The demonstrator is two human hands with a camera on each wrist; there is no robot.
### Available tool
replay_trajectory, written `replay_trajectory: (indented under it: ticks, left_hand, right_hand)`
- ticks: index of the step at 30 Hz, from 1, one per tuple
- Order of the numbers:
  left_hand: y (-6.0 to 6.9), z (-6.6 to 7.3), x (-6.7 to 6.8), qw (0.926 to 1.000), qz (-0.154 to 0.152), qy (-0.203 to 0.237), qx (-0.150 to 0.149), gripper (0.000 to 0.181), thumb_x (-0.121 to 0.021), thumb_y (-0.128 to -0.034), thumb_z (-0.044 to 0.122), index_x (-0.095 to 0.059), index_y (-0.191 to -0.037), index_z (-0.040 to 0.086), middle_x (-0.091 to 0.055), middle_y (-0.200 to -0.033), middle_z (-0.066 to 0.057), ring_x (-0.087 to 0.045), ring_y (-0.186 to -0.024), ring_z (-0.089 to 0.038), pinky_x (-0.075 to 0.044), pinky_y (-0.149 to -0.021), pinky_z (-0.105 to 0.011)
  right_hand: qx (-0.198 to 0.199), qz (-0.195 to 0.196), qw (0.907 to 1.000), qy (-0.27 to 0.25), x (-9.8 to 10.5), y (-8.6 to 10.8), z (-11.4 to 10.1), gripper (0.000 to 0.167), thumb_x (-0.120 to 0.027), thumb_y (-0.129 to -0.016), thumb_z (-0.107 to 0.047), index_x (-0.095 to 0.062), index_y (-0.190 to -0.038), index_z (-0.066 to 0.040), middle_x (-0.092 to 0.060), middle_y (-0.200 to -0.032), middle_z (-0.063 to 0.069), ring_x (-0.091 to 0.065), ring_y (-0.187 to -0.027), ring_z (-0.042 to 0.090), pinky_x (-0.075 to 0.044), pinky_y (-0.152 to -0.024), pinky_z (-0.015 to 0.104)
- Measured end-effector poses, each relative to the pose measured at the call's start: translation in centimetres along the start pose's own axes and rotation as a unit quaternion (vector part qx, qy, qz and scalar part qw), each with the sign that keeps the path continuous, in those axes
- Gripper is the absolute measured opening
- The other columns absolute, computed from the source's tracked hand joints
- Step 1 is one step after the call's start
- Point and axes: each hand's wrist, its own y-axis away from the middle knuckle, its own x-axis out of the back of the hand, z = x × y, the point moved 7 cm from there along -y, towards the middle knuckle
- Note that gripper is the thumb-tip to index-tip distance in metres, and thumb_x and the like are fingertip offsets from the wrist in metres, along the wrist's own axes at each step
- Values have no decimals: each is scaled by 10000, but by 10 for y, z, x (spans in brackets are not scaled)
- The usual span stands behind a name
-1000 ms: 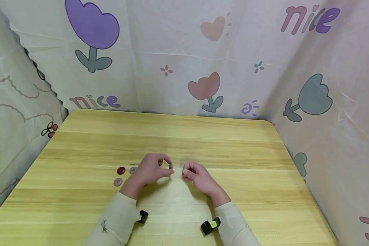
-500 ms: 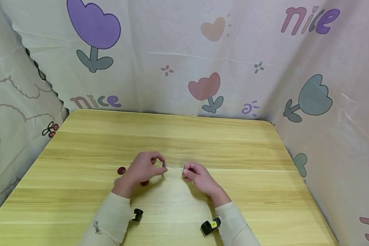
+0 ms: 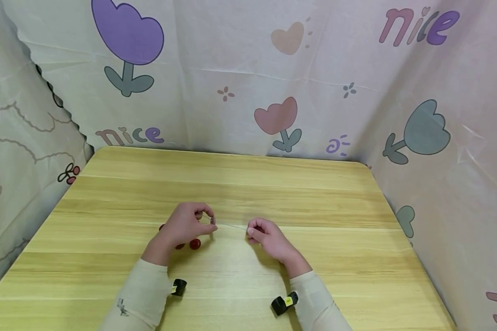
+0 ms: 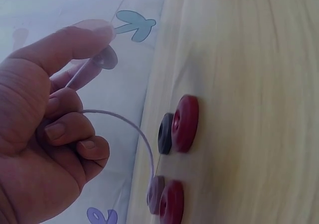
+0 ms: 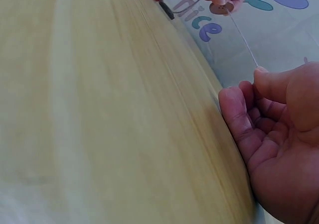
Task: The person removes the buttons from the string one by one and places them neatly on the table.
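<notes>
In the head view my left hand point(image 3: 186, 224) pinches a brownish button point(image 5: 222, 8) on edge between thumb and index finger, above the table. A thin pale string point(image 5: 241, 35) runs through this button. It stretches across to my right hand point(image 3: 269, 236), which pinches it between thumb and fingertips. On the other side, the string passes under the left hand's curled fingers, and its tail point(image 4: 127, 120) curves down toward the buttons on the table. Beneath the left hand lie a red button point(image 3: 195, 243) and others, partly hidden by that hand and wrist.
The left wrist view shows another red button point(image 4: 172, 204), a dark button point(image 4: 165, 133) and a mauve button point(image 4: 155, 194) on the wooden table point(image 3: 314, 193). A patterned cloth point(image 3: 215, 46) hangs behind the table and along its sides.
My left hand has moved left with the button along the string, so the stretch between the hands is longer. It now covers more of the table buttons. The right hand stays in place.
</notes>
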Motion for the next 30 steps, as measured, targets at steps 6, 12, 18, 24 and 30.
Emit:
replay_trajectory:
  ticks: [6,12,18,24,30]
  left_hand:
    - [3,-4,9,9999,70,118,78,156,-851,-790,201,-715,-866,207,-271,-614,34,-270,-543,-152,-283,-529,-308]
    - [6,-13,16,9990,134,275,316,162,-851,-791,203,-713,-874,208,-288,-628,18,-292,-553,-166,-267,-497,-298]
    - [11,-22,24,9963,259,524,633,174,-855,-782,188,-714,-882,198,-276,-643,3,-283,-551,-185,-249,-470,-290]
    - [16,-27,30,9954,290,402,817,205,-861,-781,233,-707,-914,210,-263,-661,6,-251,-516,-168,-227,-433,-273]
    - [20,-32,36,9925,154,587,1060,219,-849,-805,265,-702,-952,198,-269,-671,-4,-204,-443,-158,-223,-374,-260]
  right_hand:
    - [-7,-33,10000,12,0,2,-6,138,-469,-1031,33,-518,-998,157,-558,-971,308,-582,-972,410,-514,-891,492]
    - [-27,-17,10000,-6,0,2,-6,138,-474,-1029,33,-519,-1001,160,-561,-971,304,-586,-970,401,-518,-887,481]
    - [-48,-24,10000,-8,1,2,-5,129,-473,-1030,32,-522,-992,145,-563,-967,294,-585,-968,396,-518,-886,477]
    - [-40,-20,10000,-40,1,3,-6,131,-475,-1029,30,-522,-991,146,-567,-969,293,-586,-969,393,-516,-889,482]
    - [-42,-27,10000,-32,1,3,-8,133,-477,-1029,30,-521,-991,150,-568,-969,290,-585,-971,393,-515,-891,481]
